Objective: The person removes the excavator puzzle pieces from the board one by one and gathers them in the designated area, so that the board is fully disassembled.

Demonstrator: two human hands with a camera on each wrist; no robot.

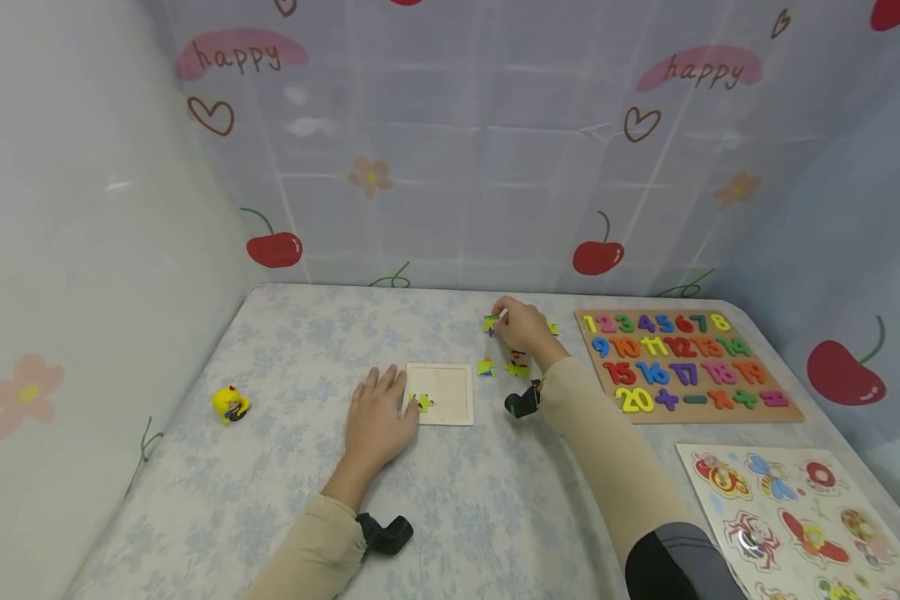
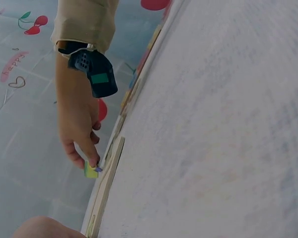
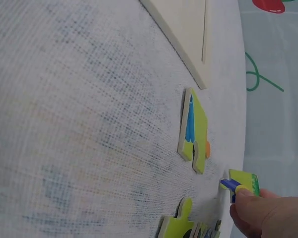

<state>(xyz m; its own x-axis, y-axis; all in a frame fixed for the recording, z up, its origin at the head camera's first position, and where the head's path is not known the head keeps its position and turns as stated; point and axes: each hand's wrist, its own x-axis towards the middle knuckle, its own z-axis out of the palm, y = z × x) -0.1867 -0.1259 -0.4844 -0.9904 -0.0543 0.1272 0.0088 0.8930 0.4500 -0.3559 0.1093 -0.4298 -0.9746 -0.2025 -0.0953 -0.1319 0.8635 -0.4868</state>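
Note:
My right hand pinches a green puzzle piece with blue and yellow markings between thumb and fingers, tilted up at the table's far side. My left hand lies with fingers extended on the table, its thumb at the left edge of a square wooden puzzle tray. Inside that tray, near its left side, lies one yellow-green puzzle piece. Between the tray and my right hand are a piece with a blue shape and another green piece. One more piece is partly hidden behind the right hand.
A wooden number board with colourful digits occupies the back right. In front of it lies an insect picture board. A small yellow toy stands on the left. Patterned curtains enclose the table's back and sides.

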